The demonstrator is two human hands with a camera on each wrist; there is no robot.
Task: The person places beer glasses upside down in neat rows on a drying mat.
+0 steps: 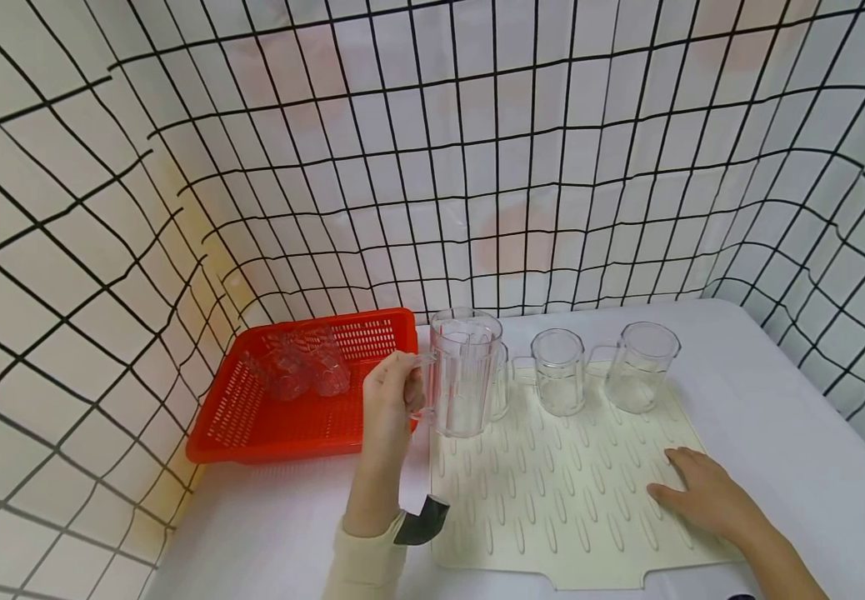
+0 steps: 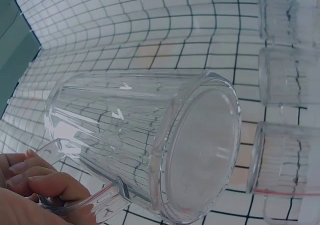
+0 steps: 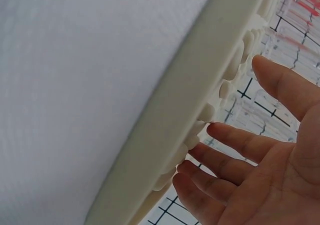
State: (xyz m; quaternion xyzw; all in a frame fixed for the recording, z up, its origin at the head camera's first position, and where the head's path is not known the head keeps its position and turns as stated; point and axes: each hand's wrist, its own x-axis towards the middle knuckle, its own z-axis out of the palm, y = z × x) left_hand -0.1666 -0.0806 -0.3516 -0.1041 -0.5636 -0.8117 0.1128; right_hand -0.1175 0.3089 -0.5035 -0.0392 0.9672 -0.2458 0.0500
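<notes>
My left hand (image 1: pixel 393 390) grips the handle of a large clear pitcher (image 1: pixel 466 383), which it holds upright above the left back part of a cream ribbed drying mat (image 1: pixel 552 508). In the left wrist view the pitcher's round base (image 2: pixel 202 155) is visible. Two clear glass mugs, a middle one (image 1: pixel 558 379) and a right one (image 1: pixel 638 371), stand along the mat's back edge. A third mug (image 1: pixel 503 387) is partly hidden behind the pitcher. My right hand (image 1: pixel 710 496), fingers spread, is at the mat's right side; whether it touches the mat I cannot tell.
A red plastic basket (image 1: pixel 305 450) stands on the left of the white table (image 1: pixel 275 533), with several clear glass-like pieces (image 1: pixel 301 367) in it. Black wire grid panels (image 1: pixel 477 167) rise behind and on both sides.
</notes>
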